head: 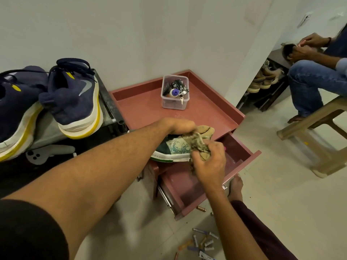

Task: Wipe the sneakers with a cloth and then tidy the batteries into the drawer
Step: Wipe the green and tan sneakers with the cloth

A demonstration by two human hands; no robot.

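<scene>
A beige and green sneaker with a wave pattern (173, 148) is held over the front edge of the reddish-brown cabinet (142, 106). My left hand (180, 126) grips it from above at the collar. My right hand (209, 163) is closed on a crumpled grey-brown cloth (198, 142) pressed against the sneaker's side. Beneath them the cabinet's drawer (242, 166) stands pulled out. Several batteries (203, 241) lie scattered on the floor tiles at the bottom. Two navy sneakers with yellow-and-white soles (73, 98) rest on a dark rack on the left.
A clear plastic box (174, 92) with keys and small items stands on the cabinet top. Another person sits on a beige plastic stool (315, 132) at the right, handling a shoe. My bare foot (235, 188) is beside the drawer front. A low shoe rack (262, 81) stands behind.
</scene>
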